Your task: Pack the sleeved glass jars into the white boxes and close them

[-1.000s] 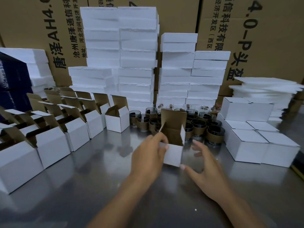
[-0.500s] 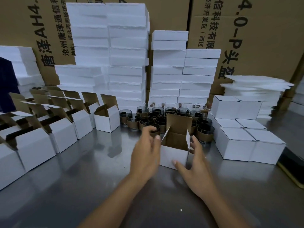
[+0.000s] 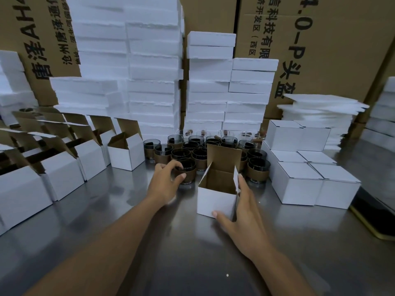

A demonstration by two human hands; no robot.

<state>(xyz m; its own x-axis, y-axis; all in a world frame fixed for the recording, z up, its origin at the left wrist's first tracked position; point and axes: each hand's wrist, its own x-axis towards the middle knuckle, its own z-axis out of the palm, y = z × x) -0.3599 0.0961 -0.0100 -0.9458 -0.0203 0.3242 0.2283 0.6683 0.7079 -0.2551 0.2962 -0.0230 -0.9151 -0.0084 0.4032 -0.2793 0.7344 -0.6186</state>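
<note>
"4.0-P 头盔" is read on the brown cardboard cartons point(image 3: 333, 50) behind the open white cardboard box point(image 3: 215, 199). Just left of that box, one brown-sleeved glass jar point(image 3: 190, 172) is held in the curled grip of the left hand point(image 3: 164, 183). The right hand point(image 3: 243, 216) is laid flat against the box's right wall, grip wide. Six closed white boxes point(image 3: 299, 185) are counted to the right of it.

1. Left brown cardboard carton point(image 3: 12, 28): large black sideways print "唐泽AH"; beside it is a smaller line starting "沧州", the rest blurred.
2. Right brown cardboard carton point(image 3: 346, 39): sideways ".0-P头盔", "科技有限", "开发区(西区".
</note>
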